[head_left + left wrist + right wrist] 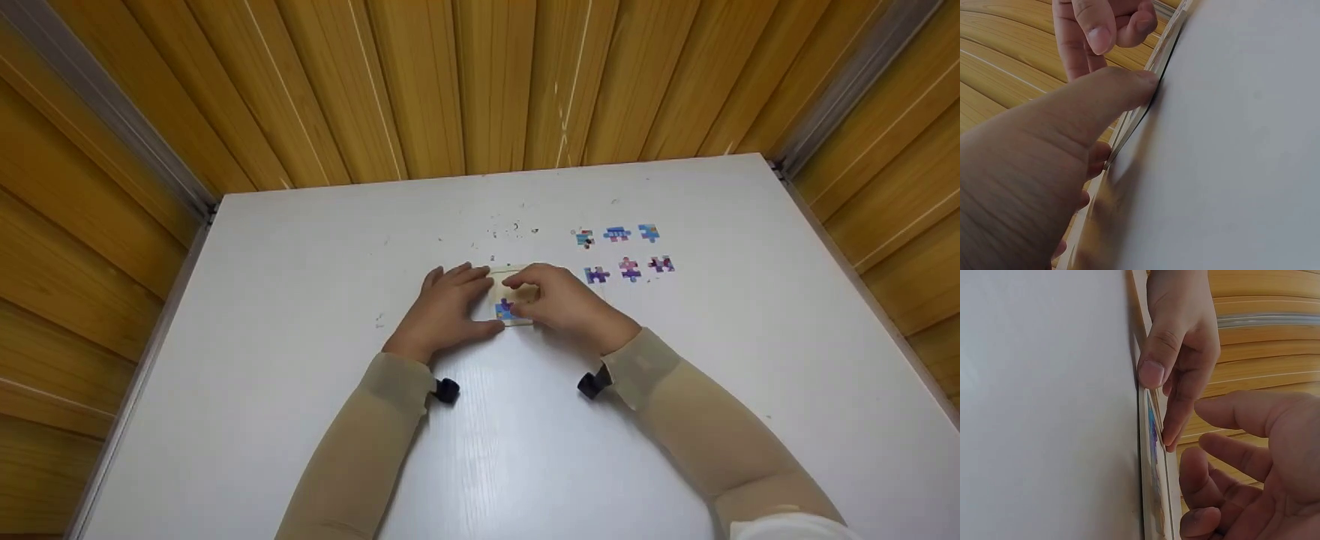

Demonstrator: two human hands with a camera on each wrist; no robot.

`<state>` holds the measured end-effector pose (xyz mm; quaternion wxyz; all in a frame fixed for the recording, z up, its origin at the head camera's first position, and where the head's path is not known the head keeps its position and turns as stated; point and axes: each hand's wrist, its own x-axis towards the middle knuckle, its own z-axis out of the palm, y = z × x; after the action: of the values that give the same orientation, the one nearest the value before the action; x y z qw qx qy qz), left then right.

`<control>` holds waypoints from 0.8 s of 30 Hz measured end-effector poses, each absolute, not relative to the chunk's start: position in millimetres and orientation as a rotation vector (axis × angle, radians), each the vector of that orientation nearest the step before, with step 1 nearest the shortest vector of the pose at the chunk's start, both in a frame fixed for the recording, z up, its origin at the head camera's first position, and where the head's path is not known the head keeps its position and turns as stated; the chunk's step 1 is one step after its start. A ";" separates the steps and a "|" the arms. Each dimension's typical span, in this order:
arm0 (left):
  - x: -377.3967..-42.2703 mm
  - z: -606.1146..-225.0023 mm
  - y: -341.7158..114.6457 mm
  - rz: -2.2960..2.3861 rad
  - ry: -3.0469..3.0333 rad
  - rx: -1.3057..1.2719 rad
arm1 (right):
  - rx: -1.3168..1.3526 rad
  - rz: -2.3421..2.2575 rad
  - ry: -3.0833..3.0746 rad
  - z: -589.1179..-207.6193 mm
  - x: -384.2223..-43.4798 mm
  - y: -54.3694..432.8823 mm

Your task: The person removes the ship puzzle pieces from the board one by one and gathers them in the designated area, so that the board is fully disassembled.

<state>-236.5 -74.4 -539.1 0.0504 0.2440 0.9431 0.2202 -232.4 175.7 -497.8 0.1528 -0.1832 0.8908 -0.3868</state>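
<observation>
Nearest the camera, your two tan sleeves (720,420) reach forward over the white tabletop (262,315), each with a black wrist mount (447,391) at the cuff. Beyond them your left hand (450,304) lies along the left side of a small, pale puzzle tray (508,273), fingers stretched out and spread, the thumb touching the near edge and the fingertips at the far left part; its grip is spread apart across the tray. Your right hand (574,304) is poised over the tray's right side, thumb and index finger apart, the other fingers loosely bent; you have nothing in that grip, as the right wrist view shows. In the tray's near left corner sits a blue and purple section (504,309) of puzzle, just beside your right thumb; whether it is one piece or more, you cannot tell, since your right hand covers part of the tray. To the right of your right hand, six loose puzzle pieces (617,234) lie apart from one another on the tabletop in two rows of three. Dark specks (515,227) dot the surface beyond the tray, and yellow-brown wood-grain panels (427,82) stand behind the tabletop's far edge.
</observation>
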 end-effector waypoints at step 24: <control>-237.2 -539.4 -75.6 0.668 2.871 0.760 | -0.611 -0.945 2.612 -513.2 -231.2 167.8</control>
<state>-237.2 -75.6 -539.4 0.0488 0.2492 0.9420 0.2192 -231.2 167.8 -513.2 0.1481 -0.2126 0.9083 -0.3284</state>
